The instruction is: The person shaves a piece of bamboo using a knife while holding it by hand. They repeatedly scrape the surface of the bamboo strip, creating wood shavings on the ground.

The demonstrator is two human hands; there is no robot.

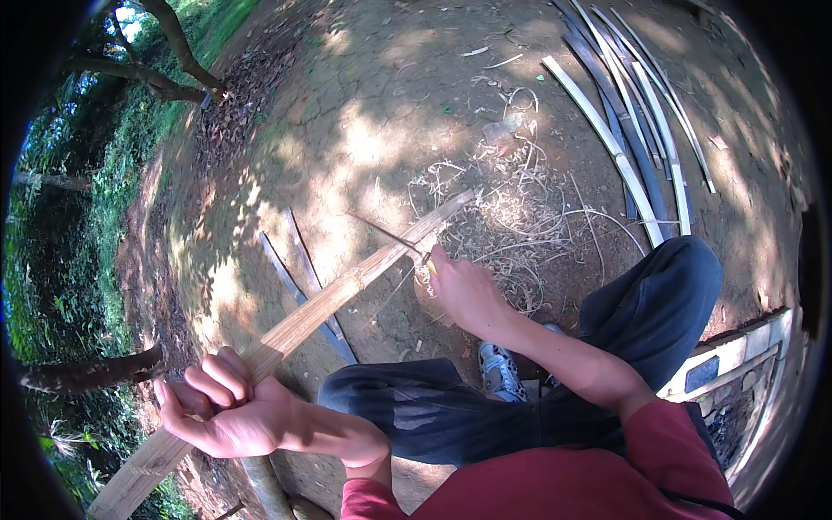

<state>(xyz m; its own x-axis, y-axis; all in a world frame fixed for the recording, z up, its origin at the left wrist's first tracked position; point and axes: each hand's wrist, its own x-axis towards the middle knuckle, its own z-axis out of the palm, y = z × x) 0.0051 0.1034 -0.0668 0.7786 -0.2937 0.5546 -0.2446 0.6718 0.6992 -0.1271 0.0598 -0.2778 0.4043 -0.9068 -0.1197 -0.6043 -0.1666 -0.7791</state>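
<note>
A long, pale bamboo slat (316,310) runs slantwise from the lower left to the middle, its far end over a heap of shavings. My left hand (238,412) is closed on its near part, fingers curled at the edge. In my right hand (468,295), the fingers are wrapped round the handle of a knife (386,232). The thin, dark blade lies across the slat near its far end, pointing left. Most of the handle is hidden by my fingers; only a yellowish bit shows. A thin sliver hangs beside the blade.
Curly bamboo shavings (529,230) cover the dirt ahead. Several split strips (620,143) lie at the upper right, and two dark strips (299,277) lie beyond the slat. My bent knees and a patterned shoe (501,371) are below. Tree trunks (95,373) and greenery edge the left.
</note>
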